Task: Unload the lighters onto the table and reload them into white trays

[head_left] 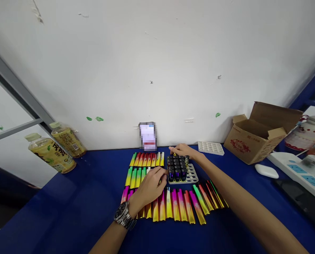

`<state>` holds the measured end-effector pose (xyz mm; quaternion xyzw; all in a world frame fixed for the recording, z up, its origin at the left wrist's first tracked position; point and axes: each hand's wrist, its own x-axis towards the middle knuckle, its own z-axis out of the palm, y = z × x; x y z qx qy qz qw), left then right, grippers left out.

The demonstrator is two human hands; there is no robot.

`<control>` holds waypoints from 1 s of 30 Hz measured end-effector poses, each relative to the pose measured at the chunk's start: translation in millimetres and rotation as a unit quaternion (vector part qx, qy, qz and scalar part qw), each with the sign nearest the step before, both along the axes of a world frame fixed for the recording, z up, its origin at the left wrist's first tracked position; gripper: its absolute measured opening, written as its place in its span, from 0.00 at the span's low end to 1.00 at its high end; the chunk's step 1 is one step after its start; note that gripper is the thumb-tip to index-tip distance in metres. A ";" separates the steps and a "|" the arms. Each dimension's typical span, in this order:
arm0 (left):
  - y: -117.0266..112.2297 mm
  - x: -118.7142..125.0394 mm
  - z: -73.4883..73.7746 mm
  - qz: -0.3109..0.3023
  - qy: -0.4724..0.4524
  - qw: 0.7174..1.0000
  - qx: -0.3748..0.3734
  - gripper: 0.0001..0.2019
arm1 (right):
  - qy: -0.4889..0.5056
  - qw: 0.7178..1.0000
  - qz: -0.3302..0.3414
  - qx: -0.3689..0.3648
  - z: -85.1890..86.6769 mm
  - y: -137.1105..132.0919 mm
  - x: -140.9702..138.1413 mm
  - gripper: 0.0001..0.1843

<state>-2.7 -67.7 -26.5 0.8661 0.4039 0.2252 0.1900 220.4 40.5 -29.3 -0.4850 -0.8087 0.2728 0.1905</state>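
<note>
On a blue table (pixel 94 208), a white plastic tray (pixel 192 176) holds shiny black-topped tubes (pixel 177 171). The left hand (pixel 153 182) bends its fingers at its nine o'clock, the right hand (pixel 185 150) at twelve; I can't tell if they grip anything.

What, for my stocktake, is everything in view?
Wall: one, white, back
Table: one, blue, foreground
Frames: two, grey and blue, edges
Bottles: two, yellow, left
Phone: one, pale-screened, rear
Casings: many, multicoloured, centre
Pieces: many, dark, centre tray
Trays: two, white, rear and centre
Carton: one, brown, right
Rounded object: one, white, right
Jar: one, white, right
Power strip: one, white-blue, right
Slab: one, black, right
Watch: one, silver, left wrist
Left grip: one, bare, over casings
Right grip: one, bare, behind pieces
</note>
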 end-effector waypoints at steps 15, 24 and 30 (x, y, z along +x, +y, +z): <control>0.4 -0.5 -0.8 -0.001 0.007 1.000 -0.005 0.11 | 0.195 0.943 -0.225 0.151 -11.3 -37.6 26.0 0.10; 1.5 -0.7 -4.0 -0.003 0.001 1.000 -0.001 0.12 | 0.527 0.817 -0.215 -0.099 -4.3 -94.4 10.1 0.16; 2.7 -0.8 -6.1 -0.008 0.003 1.000 -0.001 0.12 | 0.548 0.773 -0.268 -0.172 -0.3 -101.3 -9.1 0.28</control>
